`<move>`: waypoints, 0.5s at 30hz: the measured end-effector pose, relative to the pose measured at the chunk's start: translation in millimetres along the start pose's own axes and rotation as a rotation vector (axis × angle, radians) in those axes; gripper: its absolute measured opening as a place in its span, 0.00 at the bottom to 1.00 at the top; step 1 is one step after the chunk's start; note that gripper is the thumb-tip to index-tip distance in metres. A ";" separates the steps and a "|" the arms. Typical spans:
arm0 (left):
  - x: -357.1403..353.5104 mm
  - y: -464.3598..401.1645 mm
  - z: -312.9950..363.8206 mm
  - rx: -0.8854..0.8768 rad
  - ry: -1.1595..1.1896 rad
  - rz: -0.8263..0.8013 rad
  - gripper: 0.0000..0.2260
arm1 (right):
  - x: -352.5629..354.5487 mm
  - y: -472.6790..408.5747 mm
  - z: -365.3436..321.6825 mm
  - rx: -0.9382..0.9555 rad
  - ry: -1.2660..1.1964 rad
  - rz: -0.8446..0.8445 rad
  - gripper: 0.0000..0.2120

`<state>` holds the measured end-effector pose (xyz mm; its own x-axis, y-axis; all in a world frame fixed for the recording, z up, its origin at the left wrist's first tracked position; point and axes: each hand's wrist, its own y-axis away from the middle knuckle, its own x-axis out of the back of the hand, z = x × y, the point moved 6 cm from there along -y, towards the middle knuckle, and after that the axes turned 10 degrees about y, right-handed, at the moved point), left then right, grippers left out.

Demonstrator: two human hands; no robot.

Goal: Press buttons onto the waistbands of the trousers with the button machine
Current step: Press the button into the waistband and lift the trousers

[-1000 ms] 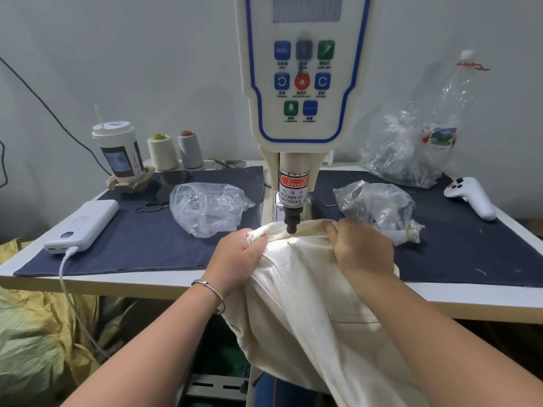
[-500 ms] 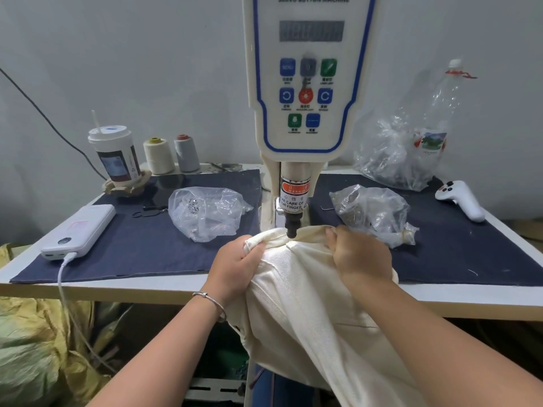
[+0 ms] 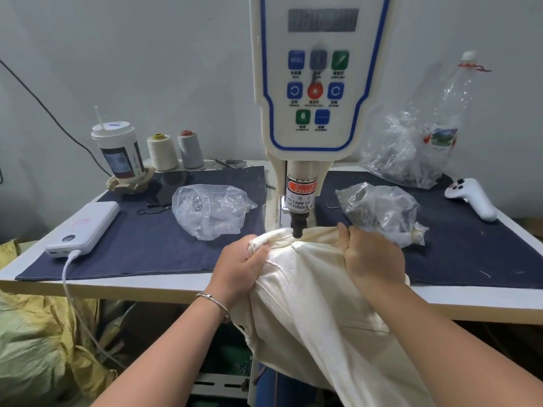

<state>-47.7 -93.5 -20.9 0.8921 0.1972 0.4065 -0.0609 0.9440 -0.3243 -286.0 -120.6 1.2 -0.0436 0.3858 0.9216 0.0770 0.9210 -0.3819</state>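
Note:
Cream trousers [image 3: 308,295] hang off the table's front edge, with their waistband [image 3: 279,235] laid under the black punch [image 3: 297,227] of the white button machine [image 3: 320,92]. The punch tip touches the waistband fabric. My left hand [image 3: 239,265] grips the waistband just left of the punch, fingers curled round its folded edge. On the punch's right side my right hand [image 3: 370,254] grips the waistband from above. Any button under the punch is hidden.
Two clear plastic bags of small metal parts lie left [image 3: 210,208] and right [image 3: 382,211] of the machine on dark blue cloth [image 3: 141,245]. A power bank [image 3: 83,229] with cable, a cup [image 3: 119,149], thread cones [image 3: 163,152], a white controller [image 3: 473,198] and a crumpled bottle [image 3: 446,127] stand around.
The view has tilted up slightly. Both hands keep their hold on the waistband under the punch, with the left hand's fold shifted a little leftward.

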 end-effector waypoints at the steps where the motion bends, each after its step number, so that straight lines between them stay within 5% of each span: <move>1: 0.4 0.2 0.4 -0.004 0.014 0.005 0.17 | 0.6 0.8 0.4 -0.002 0.004 0.018 0.24; 15: -5.6 0.5 -0.1 -0.010 -0.121 -0.073 0.13 | -6.8 -3.0 2.1 -0.010 0.059 -0.062 0.25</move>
<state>-52.7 -94.2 -23.4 0.8334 0.1594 0.5292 0.0072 0.9543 -0.2988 -288.0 -125.8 -4.0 0.0101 0.3242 0.9459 0.0864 0.9422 -0.3238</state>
